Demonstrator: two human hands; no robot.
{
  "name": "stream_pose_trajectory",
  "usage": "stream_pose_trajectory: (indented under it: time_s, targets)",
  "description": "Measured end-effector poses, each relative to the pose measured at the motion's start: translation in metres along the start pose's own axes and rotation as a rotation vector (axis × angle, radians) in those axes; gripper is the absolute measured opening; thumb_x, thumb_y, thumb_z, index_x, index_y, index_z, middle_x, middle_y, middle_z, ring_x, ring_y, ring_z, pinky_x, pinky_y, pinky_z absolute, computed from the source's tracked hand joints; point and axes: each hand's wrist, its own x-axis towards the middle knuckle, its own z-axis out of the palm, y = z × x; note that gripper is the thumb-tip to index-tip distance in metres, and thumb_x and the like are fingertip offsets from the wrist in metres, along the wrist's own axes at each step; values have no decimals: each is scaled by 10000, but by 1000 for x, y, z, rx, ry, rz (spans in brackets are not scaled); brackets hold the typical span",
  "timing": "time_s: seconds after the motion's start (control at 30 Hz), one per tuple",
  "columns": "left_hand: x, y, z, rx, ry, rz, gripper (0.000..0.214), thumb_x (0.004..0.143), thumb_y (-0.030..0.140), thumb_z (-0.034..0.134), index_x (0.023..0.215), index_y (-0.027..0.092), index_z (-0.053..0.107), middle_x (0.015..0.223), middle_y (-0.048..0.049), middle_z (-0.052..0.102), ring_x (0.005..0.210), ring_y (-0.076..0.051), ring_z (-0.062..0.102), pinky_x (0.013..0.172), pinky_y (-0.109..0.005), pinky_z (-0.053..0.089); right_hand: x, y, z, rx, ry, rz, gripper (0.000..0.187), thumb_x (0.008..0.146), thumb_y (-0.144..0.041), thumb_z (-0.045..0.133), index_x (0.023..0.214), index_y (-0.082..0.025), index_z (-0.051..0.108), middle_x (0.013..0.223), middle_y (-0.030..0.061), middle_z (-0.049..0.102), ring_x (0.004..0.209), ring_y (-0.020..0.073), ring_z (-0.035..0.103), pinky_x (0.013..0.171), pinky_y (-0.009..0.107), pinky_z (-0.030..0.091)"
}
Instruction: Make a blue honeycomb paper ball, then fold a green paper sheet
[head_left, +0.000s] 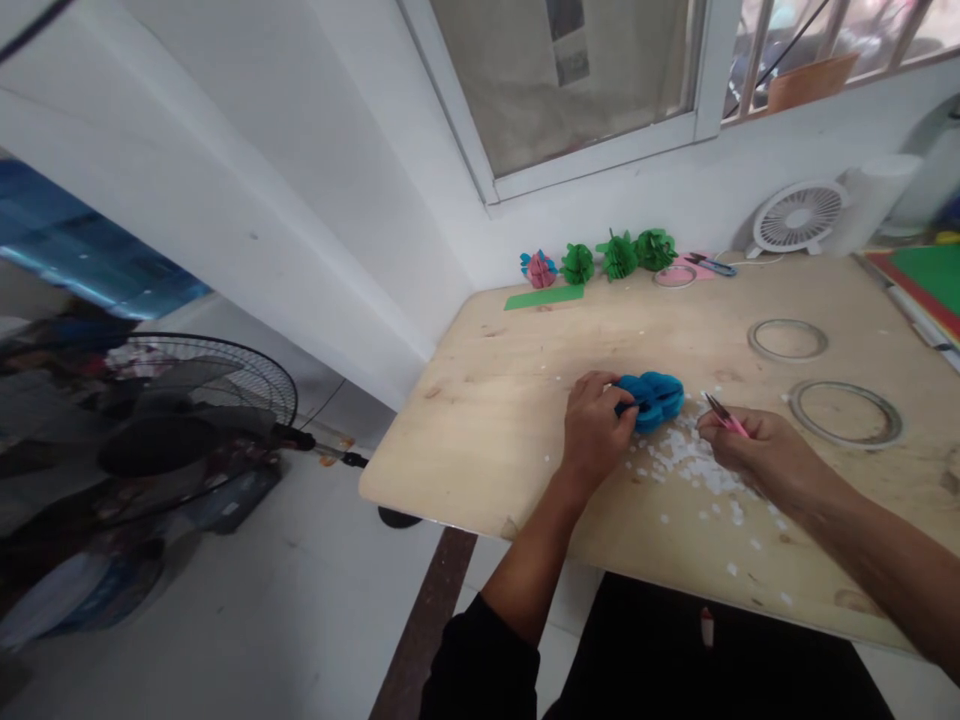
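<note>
My left hand is closed on the left edge of a blue folded-paper ornament with rounded lobes, held just over the wooden table. My right hand grips pink tweezers, their dark pointed tips angled up and left, apart from the blue paper. Beneath and between both hands lie many small white paper bits, scattered toward the table's front edge.
Along the wall stand several finished paper ornaments, a green paper strip and blue thread snips. Two thin tape rings lie right. A white fan and coloured sheets sit farther back; a black fan stands left.
</note>
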Motion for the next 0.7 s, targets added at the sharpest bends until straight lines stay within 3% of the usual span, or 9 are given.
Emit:
stream_pose_trajectory:
  time_s: [0.33,0.6,0.7]
  targets:
    - [-11,8,14,-105,193,-69,61,845,134,633,817,179,664,1082,-116,687,1071,-244,635,945,-432,538,1,-4,2,57,62,25,476,559,-578,823,717,-198,583,485,-81,311,432,55,220,419,230,125]
    - [-19,17,22,-46,314,92,96,896,163,568,837,180,642,1064,-113,689,1037,-227,651,906,-406,566,-1,-23,16,-30,84,1,461,540,-582,806,639,-195,577,487,-65,344,449,65,256,434,229,170]
    - [-19,17,24,-27,370,155,95,900,155,561,834,178,626,1060,-112,689,1026,-219,651,897,-391,575,2,-26,21,-131,97,-70,433,587,-590,759,626,-194,589,491,-53,366,460,74,263,439,233,179]
